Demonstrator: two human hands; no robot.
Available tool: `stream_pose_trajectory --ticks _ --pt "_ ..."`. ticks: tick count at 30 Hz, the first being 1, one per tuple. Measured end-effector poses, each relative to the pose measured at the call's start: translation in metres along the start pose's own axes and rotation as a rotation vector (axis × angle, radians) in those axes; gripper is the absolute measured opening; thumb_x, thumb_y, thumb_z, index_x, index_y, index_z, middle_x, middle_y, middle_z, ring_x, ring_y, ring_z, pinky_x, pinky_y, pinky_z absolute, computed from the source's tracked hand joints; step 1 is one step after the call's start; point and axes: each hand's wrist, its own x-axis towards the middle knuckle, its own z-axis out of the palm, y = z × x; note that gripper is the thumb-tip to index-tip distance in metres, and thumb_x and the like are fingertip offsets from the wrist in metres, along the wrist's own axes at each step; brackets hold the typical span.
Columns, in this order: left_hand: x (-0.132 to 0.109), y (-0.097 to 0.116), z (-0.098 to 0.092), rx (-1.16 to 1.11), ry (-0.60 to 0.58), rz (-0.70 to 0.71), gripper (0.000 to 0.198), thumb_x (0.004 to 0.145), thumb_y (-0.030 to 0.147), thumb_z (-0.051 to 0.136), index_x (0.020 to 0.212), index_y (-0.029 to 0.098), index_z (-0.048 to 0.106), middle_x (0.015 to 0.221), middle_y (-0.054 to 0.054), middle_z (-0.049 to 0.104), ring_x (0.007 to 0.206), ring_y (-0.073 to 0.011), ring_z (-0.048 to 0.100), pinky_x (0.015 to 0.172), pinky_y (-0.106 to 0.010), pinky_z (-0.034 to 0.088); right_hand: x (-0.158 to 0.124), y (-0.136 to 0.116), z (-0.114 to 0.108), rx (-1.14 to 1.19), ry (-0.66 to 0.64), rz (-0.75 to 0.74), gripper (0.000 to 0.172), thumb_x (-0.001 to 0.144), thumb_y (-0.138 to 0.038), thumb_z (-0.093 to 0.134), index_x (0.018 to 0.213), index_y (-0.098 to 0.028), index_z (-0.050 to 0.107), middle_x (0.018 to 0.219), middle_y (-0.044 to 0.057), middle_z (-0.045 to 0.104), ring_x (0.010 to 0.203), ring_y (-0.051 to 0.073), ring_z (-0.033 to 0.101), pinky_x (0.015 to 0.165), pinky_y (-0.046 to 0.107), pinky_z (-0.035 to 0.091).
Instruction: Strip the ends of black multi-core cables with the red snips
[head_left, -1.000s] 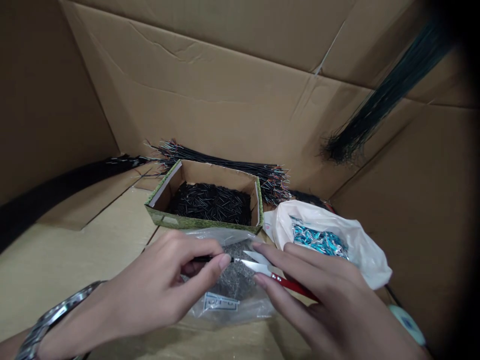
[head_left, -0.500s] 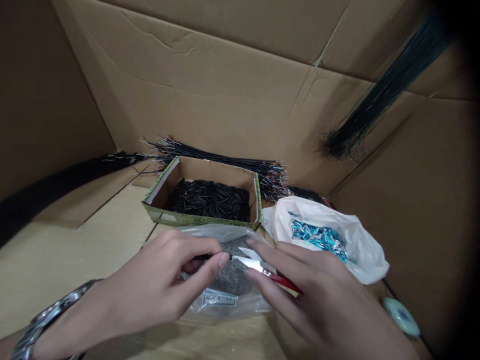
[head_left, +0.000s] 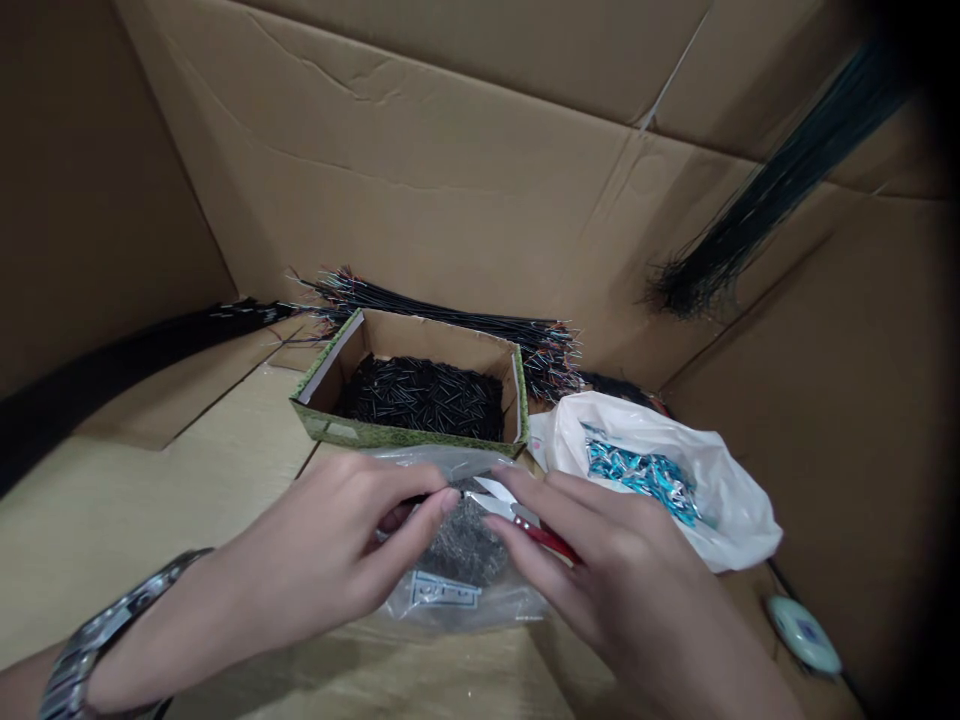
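Note:
My left hand (head_left: 360,530) pinches a thin black piece (head_left: 462,494) between thumb and forefinger, its tip just showing past them. Held in my right hand (head_left: 600,550) are small red-handled snips (head_left: 541,532), whose two silver blades are spread apart and point at that tip. Below both hands lies a clear plastic bag (head_left: 495,608) with fine grey bits in it and a printed label. Most of the black piece is hidden behind my left fingers.
An open green-edged box (head_left: 420,437) of short black pieces stands behind the bag, with a bundle of black wires (head_left: 450,318) beyond it. At right are a white bag (head_left: 735,470) of shiny blue items and a pale green oval object (head_left: 805,634). Cardboard walls surround the table.
Both hands have shifted slightly up, and the snips have moved a little to the left. The rest of the view has slid slightly to the right.

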Motion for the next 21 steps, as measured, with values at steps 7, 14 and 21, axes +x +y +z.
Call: stream_pose_trajectory --ticks 7,14,21 --pt "0.002 -0.001 0.0 0.046 -0.025 -0.038 0.04 0.105 0.036 0.041 0.07 0.021 0.052 0.055 0.004 0.047 0.049 -0.0124 0.042 0.051 -0.029 0.027 0.005 -0.005 0.006 -0.275 0.096 -0.157 0.029 0.103 -0.032 0.052 0.122 -0.016 0.067 0.098 0.007 0.078 0.062 0.021 0.072 0.051 0.034 0.047" --pt "0.003 -0.011 0.006 0.159 -0.083 -0.054 0.038 0.106 0.036 0.037 0.075 0.021 0.052 0.062 0.002 0.054 0.053 -0.014 0.05 0.054 -0.028 0.032 0.008 -0.017 0.013 -0.388 0.019 -0.127 0.023 0.101 -0.019 0.058 0.122 -0.014 0.066 0.097 0.006 0.075 0.074 0.022 0.07 0.058 0.036 0.042" --pt "0.003 -0.014 0.006 0.167 -0.148 -0.026 0.034 0.107 0.033 0.04 0.079 0.02 0.056 0.07 0.0 0.062 0.059 -0.0145 0.056 0.059 -0.026 0.037 0.014 -0.014 0.011 -0.352 -0.201 -0.14 0.007 0.094 -0.018 0.067 0.101 -0.021 0.067 0.078 0.0 0.068 0.061 0.023 0.064 0.052 0.036 0.028"
